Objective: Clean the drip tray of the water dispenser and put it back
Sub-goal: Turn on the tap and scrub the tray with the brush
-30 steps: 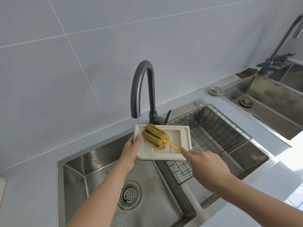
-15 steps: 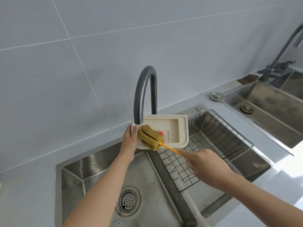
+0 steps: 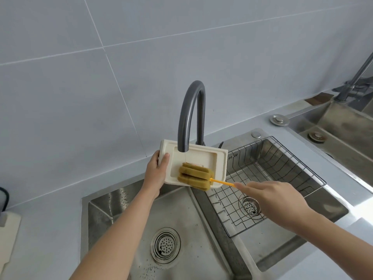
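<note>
since a moment ago the sponge brush (image 3: 195,177) has slid to the tray's near edge. left hand (image 3: 156,172) has its grip clamped on the left end of the drip tray (image 3: 203,157), held under the faucet (image 3: 191,116) over the sink (image 3: 125,201). scrubbing is under way; next likely rinsing. right hand (image 3: 276,201) pinches the brush handle, just right of the tray.

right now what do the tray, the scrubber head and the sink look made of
Drip tray: likely plastic, matte cream, with moulded rims. Scrubber head: seemingly sponge foam, olive-yellow, in soft ridged lobes, on an orange stick. Sink: probably stainless steel, brushed grey with dull reflections.
</note>
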The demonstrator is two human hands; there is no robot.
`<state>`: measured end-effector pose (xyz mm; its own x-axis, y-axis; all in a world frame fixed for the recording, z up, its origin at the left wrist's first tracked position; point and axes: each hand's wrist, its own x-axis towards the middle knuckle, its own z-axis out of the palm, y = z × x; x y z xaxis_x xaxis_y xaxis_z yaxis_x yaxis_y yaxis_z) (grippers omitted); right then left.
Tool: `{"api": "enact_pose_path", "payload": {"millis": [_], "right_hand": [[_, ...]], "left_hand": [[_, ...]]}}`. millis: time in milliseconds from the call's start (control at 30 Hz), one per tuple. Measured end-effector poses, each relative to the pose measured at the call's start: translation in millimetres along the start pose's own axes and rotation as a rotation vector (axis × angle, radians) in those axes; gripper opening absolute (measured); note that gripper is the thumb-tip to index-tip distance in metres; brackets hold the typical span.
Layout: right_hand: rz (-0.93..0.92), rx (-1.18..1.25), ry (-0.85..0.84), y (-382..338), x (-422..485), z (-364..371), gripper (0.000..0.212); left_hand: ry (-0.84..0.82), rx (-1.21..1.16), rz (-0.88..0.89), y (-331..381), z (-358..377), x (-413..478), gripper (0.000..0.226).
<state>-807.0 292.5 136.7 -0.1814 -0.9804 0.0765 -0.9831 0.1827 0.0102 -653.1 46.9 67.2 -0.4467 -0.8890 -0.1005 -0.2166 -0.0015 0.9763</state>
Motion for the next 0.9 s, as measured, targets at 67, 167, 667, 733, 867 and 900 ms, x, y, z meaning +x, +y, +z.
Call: {"api": "enact_pose_path", "payload": {"millis": [67, 167, 667, 733, 867, 900], "right_hand": [[0.048, 0.037, 0.075, 1.8, -1.8, -1.2, 0.073], [0.154, 0.177, 0.045, -1.5, 0.2, -2.7, 0.060], [-0.062, 0.059, 0.063, -27.6, 6.9, 26.8, 0.077], [-0.037, 0.040, 0.032, -14.8, -0.6, 26.1, 0.077], [0.102, 0.022, -0.100, 15.7, -14.5, 27.5, 0.072], [0.152, 0.031, -0.125, 19.6, -16.2, 26.6, 0.072]], "left_hand": [[0.020, 0.003, 0.001, -0.5, -7.1, -0.9, 0.021], [0.067, 0.005, -0.009, -1.3, -18.5, -1.3, 0.028], [0.200, 0.019, 0.015, 10.8, -27.2, -9.0, 0.039], [0.202, 0.007, 0.017, 10.8, -23.5, -8.3, 0.038], [0.192, 0.002, 0.032, 10.3, -18.6, -5.6, 0.034], [0.190, 0.006, 0.036, 10.3, -18.4, -4.7, 0.035]]}}
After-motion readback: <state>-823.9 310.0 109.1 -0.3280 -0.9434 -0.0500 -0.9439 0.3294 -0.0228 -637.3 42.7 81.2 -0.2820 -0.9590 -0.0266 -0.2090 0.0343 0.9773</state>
